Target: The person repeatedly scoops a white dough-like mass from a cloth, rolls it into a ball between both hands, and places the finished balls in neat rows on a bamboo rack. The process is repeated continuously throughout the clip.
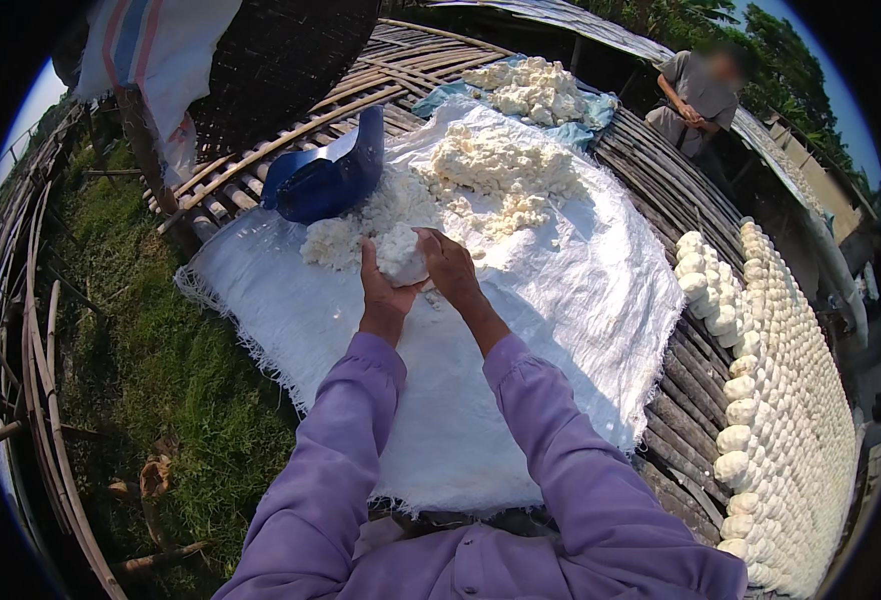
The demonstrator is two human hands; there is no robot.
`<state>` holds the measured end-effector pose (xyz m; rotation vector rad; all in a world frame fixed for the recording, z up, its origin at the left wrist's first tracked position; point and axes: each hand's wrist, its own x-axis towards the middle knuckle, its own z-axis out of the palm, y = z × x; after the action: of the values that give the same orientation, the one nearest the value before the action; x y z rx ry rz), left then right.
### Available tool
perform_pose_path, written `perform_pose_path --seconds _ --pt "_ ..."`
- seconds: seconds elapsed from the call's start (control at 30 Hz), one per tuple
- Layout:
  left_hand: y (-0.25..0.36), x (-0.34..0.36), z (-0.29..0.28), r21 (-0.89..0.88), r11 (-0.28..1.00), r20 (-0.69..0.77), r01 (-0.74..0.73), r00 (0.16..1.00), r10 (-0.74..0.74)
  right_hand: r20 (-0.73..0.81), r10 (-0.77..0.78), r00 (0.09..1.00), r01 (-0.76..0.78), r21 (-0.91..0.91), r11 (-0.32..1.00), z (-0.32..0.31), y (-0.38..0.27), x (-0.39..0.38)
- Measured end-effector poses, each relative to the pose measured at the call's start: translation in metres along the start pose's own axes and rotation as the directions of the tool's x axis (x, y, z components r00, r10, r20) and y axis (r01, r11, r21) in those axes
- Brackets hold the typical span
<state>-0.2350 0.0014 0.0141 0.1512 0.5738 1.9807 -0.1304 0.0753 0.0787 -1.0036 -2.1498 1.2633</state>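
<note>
A rounded lump of white, crumbly dough-like stuff (400, 252) sits between my two hands over a white woven sheet (560, 330). My left hand (385, 297) cups it from the left and below. On its right side my right hand (452, 268) is curled against it. Just beyond my fingers lies a loose heap of the same crumbly stuff (500, 170), spread over the far part of the sheet. A dark blue plastic container (330, 175), cut open at one side, rests tilted at the heap's left edge.
Slatted bamboo platform (680, 400) carries the sheet. Many rows of round whitish balls (790, 400) line the right. Another crumbly pile (540, 90) lies on blue plastic at the far side. A person (698, 95) stands at the far right. Grass (160, 380) and bamboo poles (45, 370) are on the left.
</note>
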Motion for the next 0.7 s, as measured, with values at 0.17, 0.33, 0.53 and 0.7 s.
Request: perform_pose_path --seconds 0.17,0.33,0.53,0.7 --pt "-0.003 0.002 0.019 0.044 0.999 -0.088 0.009 0.996 -0.005 -0.526 -0.561 0.639 0.574 -0.158 0.803 -0.015 -0.030 -0.002" --pt "0.003 -0.017 0.041 0.107 0.994 0.021 0.022 0.999 -0.024 -0.158 0.133 0.978 0.002 0.649 0.761 -0.024 -0.008 0.005" --pt "-0.037 -0.041 0.049 0.035 0.991 -0.011 0.126 0.992 -0.126 -0.074 -0.116 0.990 0.137 0.441 0.887 -0.059 0.014 -0.051" --pt "-0.086 -0.050 0.098 0.201 0.980 0.048 0.001 0.999 -0.011 -0.424 -0.360 0.831 0.304 -0.197 0.932 -0.118 -0.009 -0.079"
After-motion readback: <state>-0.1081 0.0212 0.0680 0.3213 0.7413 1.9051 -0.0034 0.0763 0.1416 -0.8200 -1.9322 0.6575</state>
